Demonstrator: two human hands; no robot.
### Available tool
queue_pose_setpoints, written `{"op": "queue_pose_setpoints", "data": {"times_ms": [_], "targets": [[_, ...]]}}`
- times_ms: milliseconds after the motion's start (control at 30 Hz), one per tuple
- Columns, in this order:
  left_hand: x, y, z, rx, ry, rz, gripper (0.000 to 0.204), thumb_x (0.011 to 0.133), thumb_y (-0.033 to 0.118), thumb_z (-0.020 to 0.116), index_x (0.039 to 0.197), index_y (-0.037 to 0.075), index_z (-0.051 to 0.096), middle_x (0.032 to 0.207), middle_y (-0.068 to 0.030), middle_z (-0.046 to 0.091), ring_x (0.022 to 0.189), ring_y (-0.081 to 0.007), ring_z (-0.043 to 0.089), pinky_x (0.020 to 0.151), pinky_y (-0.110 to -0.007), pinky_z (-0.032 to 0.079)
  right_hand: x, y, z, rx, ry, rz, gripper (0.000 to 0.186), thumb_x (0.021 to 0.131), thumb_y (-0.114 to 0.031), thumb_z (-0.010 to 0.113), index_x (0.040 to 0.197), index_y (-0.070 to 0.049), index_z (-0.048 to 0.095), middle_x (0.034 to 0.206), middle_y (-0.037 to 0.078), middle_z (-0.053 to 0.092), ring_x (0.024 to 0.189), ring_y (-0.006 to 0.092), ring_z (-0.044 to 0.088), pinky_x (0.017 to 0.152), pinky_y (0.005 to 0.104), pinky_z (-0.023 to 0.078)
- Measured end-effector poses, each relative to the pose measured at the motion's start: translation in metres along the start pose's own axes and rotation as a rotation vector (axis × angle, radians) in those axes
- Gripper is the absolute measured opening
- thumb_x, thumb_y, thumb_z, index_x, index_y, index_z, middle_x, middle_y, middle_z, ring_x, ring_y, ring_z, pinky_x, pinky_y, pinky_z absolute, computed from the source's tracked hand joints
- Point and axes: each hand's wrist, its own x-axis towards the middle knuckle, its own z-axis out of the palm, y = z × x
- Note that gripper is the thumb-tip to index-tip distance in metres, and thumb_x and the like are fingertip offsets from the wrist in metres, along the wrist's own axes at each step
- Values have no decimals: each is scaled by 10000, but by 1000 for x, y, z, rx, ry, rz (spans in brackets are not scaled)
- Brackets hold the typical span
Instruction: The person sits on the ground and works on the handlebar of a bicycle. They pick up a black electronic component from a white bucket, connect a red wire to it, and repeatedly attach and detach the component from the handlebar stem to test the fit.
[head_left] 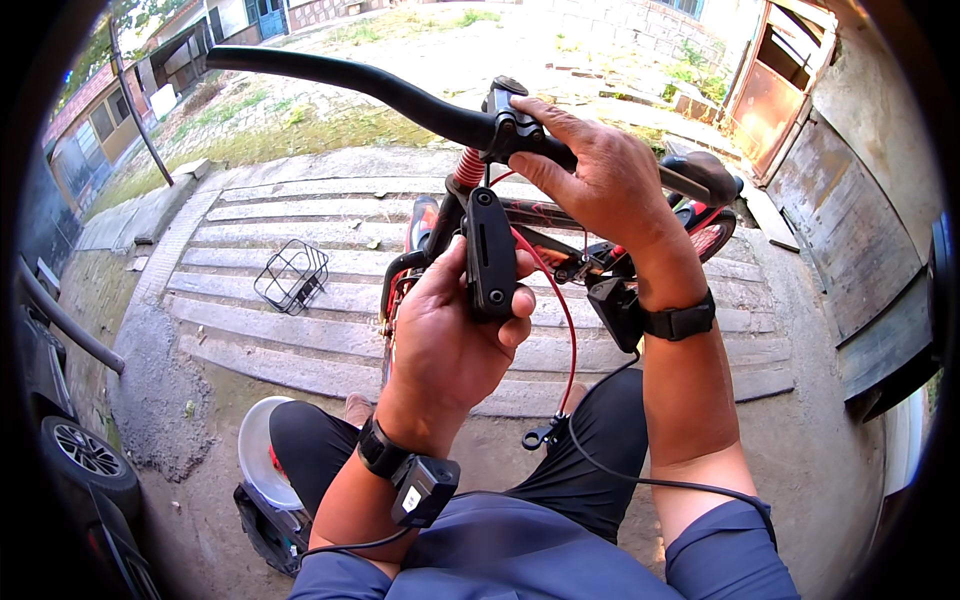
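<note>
My left hand (450, 340) is closed on a black folding multi-tool (490, 260), held upright just below the black stem clamp (505, 120) of a bicycle. My right hand (600, 180) grips that clamp and the handlebar beside it, fingers over the top. The bare handlebar (360, 75) curves out to the upper left. Red-ribbed tubing (470, 165) sits under the stem. A red cable (565, 310) hangs past my hands down to a loose black clamp fitting (540, 436) between my legs. The saddle (700, 170) is behind my right wrist.
A wire basket (291, 277) lies on the ridged concrete (230, 345) at left. A pale bucket (258, 445) stands by my left leg. A car wheel (85, 460) and a pipe (70, 320) edge the left; metal panels (840, 250) line the right.
</note>
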Motion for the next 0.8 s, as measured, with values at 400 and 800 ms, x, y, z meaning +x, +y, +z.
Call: {"op": "queue_pose_setpoints", "data": {"times_ms": [400,800], "targets": [[5,-1,1,208,61,48,423,1077,364,357,1249,34,558,1060,-134,686,866,-233,714,585,-294,551,-1,0,-1,-53,-24,2,562,857,-486,710,1353,-242,608,984,129,730,894,335,706,759,404,538],[-11,1,11,178,-146,-57,431,1020,350,503,1247,-17,513,1028,-187,698,768,-231,725,547,-268,552,0,0,0,-26,-6,4,572,824,-519,710,1292,-195,652,973,132,737,891,341,707,767,439,548]]}}
